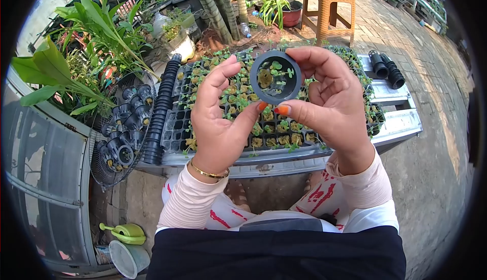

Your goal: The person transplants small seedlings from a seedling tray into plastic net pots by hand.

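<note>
Both hands share one small black cup (256, 84), raised at centre frame above the seedling tray (177, 127). My left hand (218, 122) pinches its lower rim with the thumb, and my right hand (335, 107) has its grip pressed on the opposite rim. I cannot tell whether the green showing through the cup sits inside it or belongs to the tray beneath.

Judging progress, little looks done. Most tray cells hold seedlings, with only some at its left end bare. The wire basket (101, 163) at lower left holds many cups that look unfilled. A tall stack of cups (160, 112) stands beside it. Two more cups (385, 69) lie on the bench (401, 122) at upper right.
</note>
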Tool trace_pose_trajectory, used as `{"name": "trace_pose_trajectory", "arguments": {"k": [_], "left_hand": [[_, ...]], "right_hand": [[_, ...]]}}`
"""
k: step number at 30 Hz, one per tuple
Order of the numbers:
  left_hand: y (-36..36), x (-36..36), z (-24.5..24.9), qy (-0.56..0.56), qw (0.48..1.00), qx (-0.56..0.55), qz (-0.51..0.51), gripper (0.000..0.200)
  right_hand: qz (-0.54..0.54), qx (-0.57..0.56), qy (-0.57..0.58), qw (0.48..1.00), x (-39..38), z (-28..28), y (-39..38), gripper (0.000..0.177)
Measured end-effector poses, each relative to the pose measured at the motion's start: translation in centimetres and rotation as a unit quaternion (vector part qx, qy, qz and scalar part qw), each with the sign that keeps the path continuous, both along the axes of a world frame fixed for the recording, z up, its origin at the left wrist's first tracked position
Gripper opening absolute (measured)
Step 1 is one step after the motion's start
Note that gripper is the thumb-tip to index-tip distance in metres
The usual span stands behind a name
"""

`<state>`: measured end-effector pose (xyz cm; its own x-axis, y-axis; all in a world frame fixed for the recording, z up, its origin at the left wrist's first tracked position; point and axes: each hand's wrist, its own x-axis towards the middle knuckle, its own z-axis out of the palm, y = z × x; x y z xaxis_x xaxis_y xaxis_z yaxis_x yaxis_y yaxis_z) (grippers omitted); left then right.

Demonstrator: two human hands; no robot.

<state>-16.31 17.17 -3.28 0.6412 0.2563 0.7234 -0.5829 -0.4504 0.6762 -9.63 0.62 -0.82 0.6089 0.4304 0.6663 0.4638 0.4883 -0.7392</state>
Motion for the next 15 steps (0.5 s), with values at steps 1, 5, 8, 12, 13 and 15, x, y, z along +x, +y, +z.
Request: {"name": "trace_pose_trajectory", "arguments": {"k": [1,5,8,12,13,15], "left_hand": [[0.3,-0.2,0.0,-0.018,1.0,0.02,0.005,0.053],[1.4,-1.6,-0.1,-0.035,0.999,0.025,0.025,0.052],[2.7,-2.9,0.3,-0.035,0.998,0.003,0.046,0.049],[6.0,-5.0,2.0,-0.07,0.994,-0.014,0.086,0.043],[7.0,-5.8,2.5,-0.049,0.995,-0.02,0.085,0.043],[9.1,-7.2,3.5,-0.019,0.996,-0.054,0.071,0.041]], "right_hand": [[-0.025,-0.049,-0.022,0.998,-0.5,0.5,0.0,0.061],[-0.047,-0.085,-0.1,0.99,-1.4,0.8,2.2,0.058],[-0.02,-0.138,-0.065,0.988,-2.9,2.4,4.0,0.054],[0.053,-0.11,-0.111,0.986,-3.0,3.7,8.8,0.057],[0.062,-0.124,-0.082,0.987,-3.4,4.2,10.3,0.053],[0.12,-0.145,-0.004,0.982,-4.1,5.4,13.3,0.048]]}}
